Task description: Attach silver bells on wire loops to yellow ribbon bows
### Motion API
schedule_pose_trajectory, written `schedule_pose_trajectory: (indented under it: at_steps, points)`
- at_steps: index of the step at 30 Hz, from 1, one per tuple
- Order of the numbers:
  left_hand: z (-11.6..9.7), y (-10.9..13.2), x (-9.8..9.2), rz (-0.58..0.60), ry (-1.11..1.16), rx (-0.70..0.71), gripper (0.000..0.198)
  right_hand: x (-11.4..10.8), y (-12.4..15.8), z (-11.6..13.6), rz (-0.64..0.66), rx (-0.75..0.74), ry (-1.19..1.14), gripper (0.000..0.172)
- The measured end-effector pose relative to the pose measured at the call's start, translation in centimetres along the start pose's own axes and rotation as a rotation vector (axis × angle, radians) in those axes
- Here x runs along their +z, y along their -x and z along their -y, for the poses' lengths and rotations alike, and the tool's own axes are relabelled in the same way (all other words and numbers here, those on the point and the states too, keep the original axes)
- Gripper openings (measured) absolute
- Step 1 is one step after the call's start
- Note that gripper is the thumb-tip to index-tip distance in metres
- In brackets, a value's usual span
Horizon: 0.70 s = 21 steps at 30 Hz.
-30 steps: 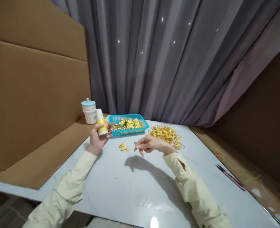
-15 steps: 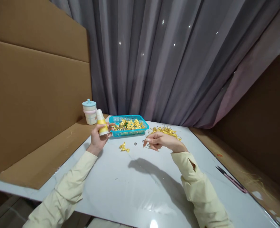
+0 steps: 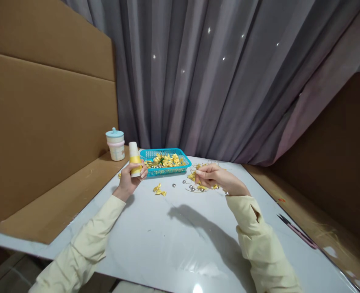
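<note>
A white cone spool wound with yellow thread (image 3: 134,159) stands nearly upright in my left hand (image 3: 129,178), whose fingers wrap round it. My right hand (image 3: 218,179) hovers over the near side of a pile of yellow ribbon bows on thin cords (image 3: 191,177); its thumb and forefinger are pinched together, and what they hold, if anything, cannot be made out. Small silver bells (image 3: 192,188) lie below the right fingers. A single yellow bow (image 3: 159,190) rests on the white table (image 3: 155,252) between my hands, with a loose bell (image 3: 173,185) to its right.
A turquoise basket (image 3: 167,173) holding yellow bows and bells stands at the back. Behind the left hand is a lidded cup (image 3: 116,147). Pink-handled snips (image 3: 298,232) lie by the right edge. Cardboard walls (image 3: 51,110) flank the table, and a grey curtain (image 3: 192,101) hangs behind.
My left hand has closed more firmly round the spool, turning it more upright and slightly right. My right hand has shifted right and slightly up, uncovering bells, with its fingertips now pinched.
</note>
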State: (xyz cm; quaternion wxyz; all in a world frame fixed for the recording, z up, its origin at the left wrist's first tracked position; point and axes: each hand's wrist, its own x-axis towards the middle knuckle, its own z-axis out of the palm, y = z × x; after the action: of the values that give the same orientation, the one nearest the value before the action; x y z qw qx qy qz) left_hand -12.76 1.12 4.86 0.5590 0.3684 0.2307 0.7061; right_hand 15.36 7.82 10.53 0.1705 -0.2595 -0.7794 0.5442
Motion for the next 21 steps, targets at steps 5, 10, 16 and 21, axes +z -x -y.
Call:
schedule_pose_trajectory:
  at_steps: [5,10,16,21]
  points:
    - [-0.1,0.1,0.2,0.011,0.012,0.0,0.009,-0.3,0.2,0.0,-0.02,-0.013,-0.009,0.038]
    - [0.0,0.1,0.1,0.026,0.007,0.011,0.009,-0.5,0.5,0.3,-0.085,-0.034,-0.024,0.038]
    - [0.0,0.1,-0.2,0.023,0.012,0.025,0.014,-0.3,0.6,0.6,-0.083,-0.046,-0.055,0.039]
    - [0.3,-0.2,0.2,-0.078,-0.09,0.104,0.014,1.0,1.1,1.5,0.031,-0.049,0.002,0.04]
